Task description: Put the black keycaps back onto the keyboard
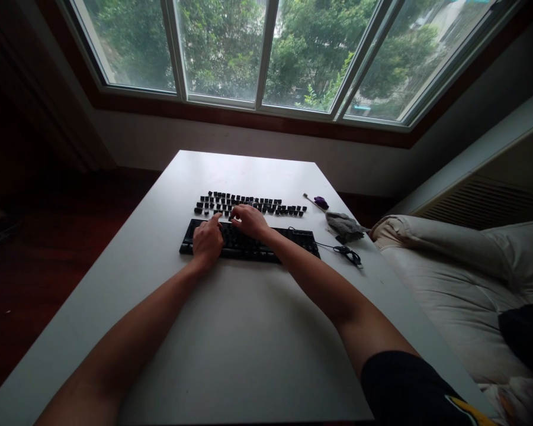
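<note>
A black keyboard [253, 251] lies across the white table in front of me. My left hand [208, 239] rests over its left part, the index finger stretched toward the loose keys and the other fingers curled and partly hidden. Over the keyboard's back edge, my right hand [251, 223] has thumb and fingertips pinched together on a small dark piece that looks like a keycap. Behind the keyboard, loose black keycaps [208, 200] stand in several rows; my right hand covers some of them.
To the right lie a grey cloth [344, 226], a thin brush-like stick [313, 201], a small purple item [321, 202] and the keyboard's coiled cable [349, 255]. A pale sofa [444, 284] stands against the table's right side. Beyond the white table [249, 343] is a window [222, 53].
</note>
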Demonstrator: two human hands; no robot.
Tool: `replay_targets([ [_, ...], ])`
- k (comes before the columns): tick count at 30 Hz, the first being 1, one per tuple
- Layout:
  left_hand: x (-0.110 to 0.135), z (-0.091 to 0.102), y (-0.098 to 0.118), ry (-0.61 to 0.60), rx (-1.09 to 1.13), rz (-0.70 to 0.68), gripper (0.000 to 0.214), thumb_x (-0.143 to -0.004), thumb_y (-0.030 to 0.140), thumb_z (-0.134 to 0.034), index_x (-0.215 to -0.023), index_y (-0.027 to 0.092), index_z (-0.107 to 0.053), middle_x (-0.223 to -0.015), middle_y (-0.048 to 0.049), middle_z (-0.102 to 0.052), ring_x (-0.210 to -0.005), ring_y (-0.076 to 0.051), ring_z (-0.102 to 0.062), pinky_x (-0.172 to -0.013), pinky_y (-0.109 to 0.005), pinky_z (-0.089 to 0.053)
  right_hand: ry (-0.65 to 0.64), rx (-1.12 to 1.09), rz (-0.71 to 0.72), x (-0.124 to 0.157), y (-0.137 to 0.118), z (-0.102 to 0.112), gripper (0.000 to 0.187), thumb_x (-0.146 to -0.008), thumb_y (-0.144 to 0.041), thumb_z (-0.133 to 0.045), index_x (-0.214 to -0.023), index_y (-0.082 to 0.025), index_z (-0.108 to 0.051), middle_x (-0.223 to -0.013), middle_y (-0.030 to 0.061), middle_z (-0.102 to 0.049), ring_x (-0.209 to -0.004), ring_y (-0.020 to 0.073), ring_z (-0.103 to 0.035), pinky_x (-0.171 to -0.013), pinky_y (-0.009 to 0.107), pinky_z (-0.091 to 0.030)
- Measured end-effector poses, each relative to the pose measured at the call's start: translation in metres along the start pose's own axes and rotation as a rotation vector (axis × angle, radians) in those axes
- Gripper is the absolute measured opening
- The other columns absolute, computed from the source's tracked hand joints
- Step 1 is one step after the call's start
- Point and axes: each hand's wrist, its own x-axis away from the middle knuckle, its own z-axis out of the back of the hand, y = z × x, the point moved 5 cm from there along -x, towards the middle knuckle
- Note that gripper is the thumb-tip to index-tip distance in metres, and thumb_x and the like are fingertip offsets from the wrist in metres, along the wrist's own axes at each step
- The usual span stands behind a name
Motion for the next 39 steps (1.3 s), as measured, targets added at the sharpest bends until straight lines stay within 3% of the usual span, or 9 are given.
replay_targets([
  [4,-0.004,0.005,-0.005,-0.007,0.042,0.062,0.049,-0.096,0.015,-0.041,-0.143,0.024,-0.051,-0.115,-0.0064,-0.073,-0.106,-0.025,-0.066,-0.093,-0.037,-0.047,-0.097,-0.072,0.117,0.015,-0.020,0.002,0.014,-0.088,-0.026,-0.066,-0.099,-0.018,-0.070,-0.097,0.0039,-0.070,-0.087,0.0165,-0.061,-0.072,0.025,-0.038],
  [8,-0.009,0.009,-0.011,0.004,0.053,0.084,0.045,-0.096,0.017,-0.043,-0.139,0.024,-0.054,-0.114,-0.0051,-0.073,-0.103,-0.025,-0.068,-0.090,-0.036,-0.048,-0.193,-0.036,0.139,0.026,-0.026,-0.006,0.015,-0.084,-0.029,-0.068,-0.095,-0.019,-0.071,-0.096,0.0046,-0.071,-0.086,0.0179,-0.061,-0.068,0.025,-0.035],
  [14,-0.009,0.010,-0.012,0.020,0.022,0.073,0.047,-0.095,0.015,-0.044,-0.140,0.024,-0.054,-0.115,-0.0063,-0.073,-0.105,-0.026,-0.067,-0.093,-0.037,-0.047,-0.174,-0.014,0.115,0.029,-0.026,-0.009,0.015,-0.084,-0.030,-0.066,-0.094,-0.020,-0.072,-0.099,0.0056,-0.073,-0.087,0.0188,-0.063,-0.068,0.026,-0.036],
  [25,-0.007,0.007,-0.011,0.038,0.003,0.038,0.047,-0.096,0.016,-0.043,-0.141,0.024,-0.054,-0.111,-0.0075,-0.074,-0.106,-0.027,-0.066,-0.094,-0.039,-0.046,-0.260,-0.130,0.023,0.020,-0.016,-0.013,0.018,-0.084,-0.027,-0.065,-0.095,-0.021,-0.078,-0.093,0.0024,-0.077,-0.086,0.0172,-0.066,-0.070,0.024,-0.039],
  [33,-0.007,0.006,-0.012,0.044,0.007,0.031,0.047,-0.095,0.017,-0.042,-0.140,0.024,-0.054,-0.109,-0.0067,-0.074,-0.105,-0.027,-0.066,-0.093,-0.040,-0.046,-0.285,0.033,0.025,0.024,-0.029,-0.007,0.018,-0.085,-0.030,-0.065,-0.096,-0.021,-0.076,-0.100,0.0055,-0.075,-0.091,0.0203,-0.066,-0.068,0.026,-0.040],
  [39,-0.007,0.008,-0.012,0.007,0.006,0.063,0.047,-0.095,0.017,-0.043,-0.140,0.023,-0.055,-0.110,-0.0083,-0.074,-0.106,-0.028,-0.066,-0.096,-0.040,-0.046,-0.216,0.176,0.083,0.035,-0.048,-0.003,0.022,-0.090,-0.027,-0.062,-0.108,-0.018,-0.069,-0.112,0.0122,-0.071,-0.098,0.0253,-0.067,-0.074,0.029,-0.046],
])
